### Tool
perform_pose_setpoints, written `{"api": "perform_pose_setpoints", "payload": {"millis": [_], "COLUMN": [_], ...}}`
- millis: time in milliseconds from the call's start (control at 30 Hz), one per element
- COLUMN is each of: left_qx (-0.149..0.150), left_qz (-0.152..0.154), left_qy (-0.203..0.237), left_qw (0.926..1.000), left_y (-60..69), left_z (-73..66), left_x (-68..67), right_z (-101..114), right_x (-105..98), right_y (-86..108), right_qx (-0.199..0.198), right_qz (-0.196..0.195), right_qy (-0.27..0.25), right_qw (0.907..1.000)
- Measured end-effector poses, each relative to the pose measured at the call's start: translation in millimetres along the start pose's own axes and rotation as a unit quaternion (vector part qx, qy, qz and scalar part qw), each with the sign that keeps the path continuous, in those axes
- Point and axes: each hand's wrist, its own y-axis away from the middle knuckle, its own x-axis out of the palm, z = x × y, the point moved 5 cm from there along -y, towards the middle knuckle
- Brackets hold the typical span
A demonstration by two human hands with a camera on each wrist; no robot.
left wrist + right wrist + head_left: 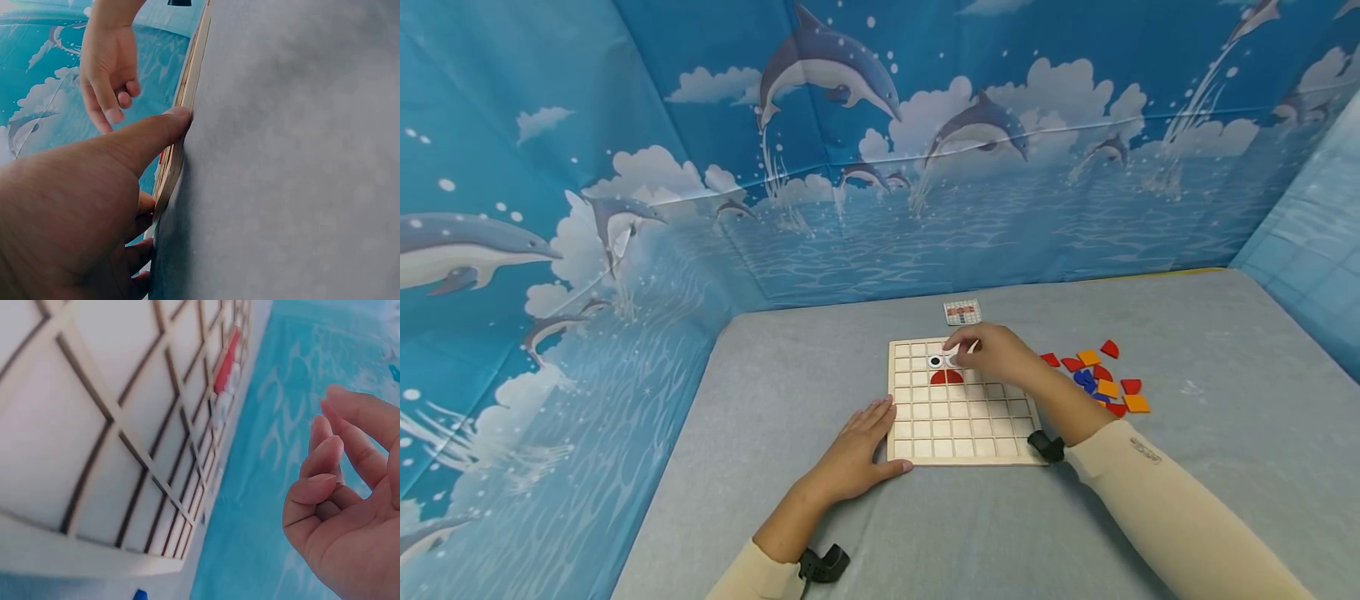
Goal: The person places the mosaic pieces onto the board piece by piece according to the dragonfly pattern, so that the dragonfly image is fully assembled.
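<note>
The square wooden grid board (951, 417) lies on the grey cloth. Spread wide, the left hand (861, 458) rests at its lower-left corner, thumb (178, 114) on the near edge and fingers along the left side. Above the upper part of the board hovers the right hand (992, 352), its fingers loosely bent; in the right wrist view nothing shows between the fingertips of this hand (350, 475). Under it lies a white round piece (953, 361), partly hidden, beside a white eye piece (935, 361). Just below them sit two red quarter pieces (946, 377), side by side.
Right of the board lie loose red, orange (1107, 388) and blue (1084, 380) pieces. A small patterned card (962, 312) lies beyond the far edge of the board. A dolphin-print curtain (850, 233) stands behind the grey table (775, 375).
</note>
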Motion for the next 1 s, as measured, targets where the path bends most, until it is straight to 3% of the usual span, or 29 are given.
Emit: {"api": "perform_pose_setpoints", "payload": {"millis": [267,467,667,1000], "left_qx": [-0.001,0.002,0.004,0.003], "left_qz": [0.000,0.001,0.000,0.003], "left_qy": [0.001,0.004,0.007,0.012], "left_qw": [1.0000,1.0000,1.0000,0.9999], "left_y": [0.1,0.3,0.6,1.1], "left_z": [1.0,1.4,0.7,0.1], "left_x": [0.6,0.8,-0.2,-0.2], "right_z": [-9,-19,-30,-59], "right_x": [-25,-41,-54,-68], "right_y": [15.0,29.4,42.2,53.8], "right_qx": [0.017,0.023,0.045,0.087], "right_qz": [-0.032,-0.053,-0.057,-0.060], "right_qy": [-0.056,-0.064,-0.094,-0.099], "right_qw": [0.9978,0.9962,0.9929,0.9895]}}
